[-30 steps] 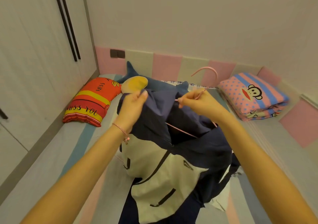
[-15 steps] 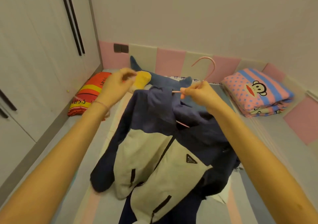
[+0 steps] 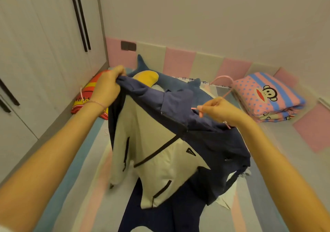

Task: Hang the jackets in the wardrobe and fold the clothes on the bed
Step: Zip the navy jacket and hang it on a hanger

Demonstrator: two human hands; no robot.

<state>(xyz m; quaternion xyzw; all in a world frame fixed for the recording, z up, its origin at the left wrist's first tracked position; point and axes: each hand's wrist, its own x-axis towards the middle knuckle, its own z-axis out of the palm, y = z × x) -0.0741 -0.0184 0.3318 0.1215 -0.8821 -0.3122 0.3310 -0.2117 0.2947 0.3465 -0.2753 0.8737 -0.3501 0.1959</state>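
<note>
A navy and cream zip jacket (image 3: 160,151) hangs in the air over the striped bed (image 3: 75,187). My left hand (image 3: 107,85) grips its left shoulder, pulled out to the left. My right hand (image 3: 217,109) pinches a thin pink hanger (image 3: 223,79) near its neck; the hook rises behind the hand and the rest of the hanger is hidden inside the jacket's collar. Dark navy clothing (image 3: 166,214) lies on the bed under the jacket. The white wardrobe (image 3: 41,44) with black handles stands shut on the left.
A blue shark plush (image 3: 178,83) with a yellow part lies at the bed's head. A red and yellow pillow (image 3: 84,99) sits by the wardrobe. A folded pink and blue monkey blanket (image 3: 267,96) rests at the right. Padded pink and cream panels line the wall.
My left hand reached left, took hold of the jacket's left shoulder and stretched it outward. My right hand with the hanger sank lower and to the right. The jacket front now spreads wider.
</note>
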